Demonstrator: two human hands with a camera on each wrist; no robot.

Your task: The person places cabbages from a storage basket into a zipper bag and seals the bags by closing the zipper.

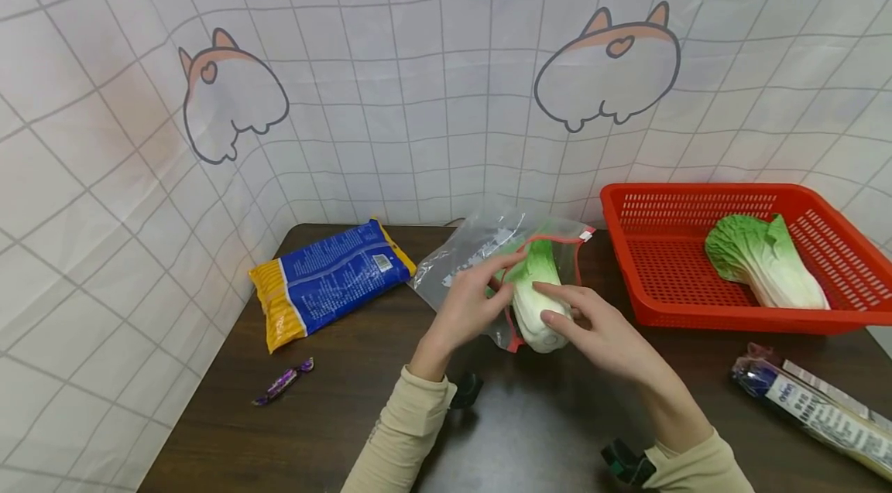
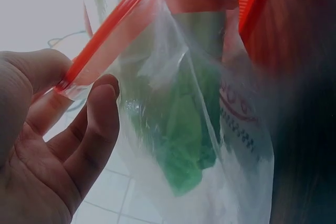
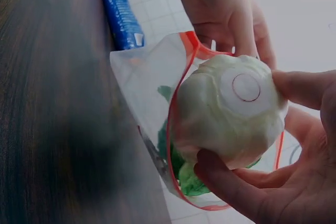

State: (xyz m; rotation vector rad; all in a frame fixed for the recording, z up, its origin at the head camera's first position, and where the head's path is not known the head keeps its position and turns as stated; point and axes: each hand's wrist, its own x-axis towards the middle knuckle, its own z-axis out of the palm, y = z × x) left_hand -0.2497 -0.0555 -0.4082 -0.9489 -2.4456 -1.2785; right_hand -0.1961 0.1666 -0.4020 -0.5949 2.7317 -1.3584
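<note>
A napa cabbage (image 1: 535, 315) with a white base and green leaves lies partly inside a clear zip bag (image 1: 453, 265). Its leafy end is within the bag, while the pale stem end sticks out of the red-edged mouth. My left hand (image 1: 474, 299) pinches the red zip edge (image 2: 97, 45) between thumb and fingers, as the left wrist view shows. On the other side, my right hand (image 1: 602, 326) grips the cabbage near its round base (image 3: 247, 87), thumb and fingers spread around it.
At the right stands a red basket (image 1: 697, 316) holding another cabbage (image 1: 773, 265). A long printed packet (image 1: 822, 408) lies in front of it. On the left are a blue and yellow packet (image 1: 341, 276) and a purple-wrapped candy (image 1: 283, 382). A grid-patterned curtain (image 1: 418, 90) hangs behind the table.
</note>
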